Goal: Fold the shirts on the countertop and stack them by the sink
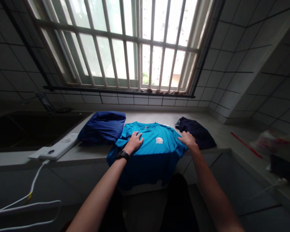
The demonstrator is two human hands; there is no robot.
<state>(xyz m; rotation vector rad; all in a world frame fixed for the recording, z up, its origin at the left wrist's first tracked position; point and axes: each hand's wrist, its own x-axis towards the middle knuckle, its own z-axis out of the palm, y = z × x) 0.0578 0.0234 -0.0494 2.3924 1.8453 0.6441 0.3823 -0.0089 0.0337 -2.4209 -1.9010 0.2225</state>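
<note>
A bright blue T-shirt (148,138) lies front side up on the counter, its lower part hanging over the front edge. It has a small white and red print on the chest. My left hand (134,141), with a dark watch on the wrist, rests on the shirt with fingers spread. At the shirt's sleeve on the right, my right hand (188,139) is closed with the fabric between its fingers. To the left sits a folded dark blue garment (103,127). A navy garment (198,132) lies bunched just beyond my right hand.
A white power strip (60,146) with a cable lies on the counter (91,154) beside the dark sink (38,125). On the right are a red strip (246,145), a plastic bag (268,141) and a dark device (284,167). A barred window (125,38) stands behind.
</note>
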